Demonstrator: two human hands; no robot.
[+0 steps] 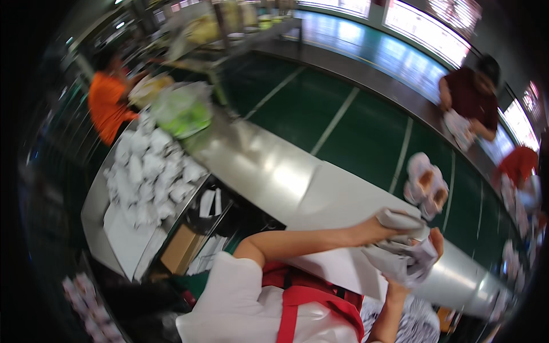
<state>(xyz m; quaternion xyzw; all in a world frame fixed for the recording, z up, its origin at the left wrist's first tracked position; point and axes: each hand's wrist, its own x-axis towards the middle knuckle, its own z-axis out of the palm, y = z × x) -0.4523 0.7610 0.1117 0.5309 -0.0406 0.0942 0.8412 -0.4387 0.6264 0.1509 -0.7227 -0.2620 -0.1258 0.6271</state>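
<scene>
Over the right part of the pale work board, my left hand (374, 230) is closed on a bundle of crumpled greyish-white paper (403, 260). My right hand (436, 244) grips the same bundle from its right side, with its fingers partly hidden behind the paper. What lies inside the bundle, if anything, I cannot make out. Just beyond my hands, a pair of whitish shoes (419, 178) with orange-brown openings rests on the green conveyor belt (372, 134).
Many white crumpled paper wads (146, 171) are heaped on the left metal table. Beside them sits a clear bag with green contents (183, 111). A cardboard box (182, 248) stands below. Co-workers are at left, in an orange shirt (108, 103), and across the belt (472, 97).
</scene>
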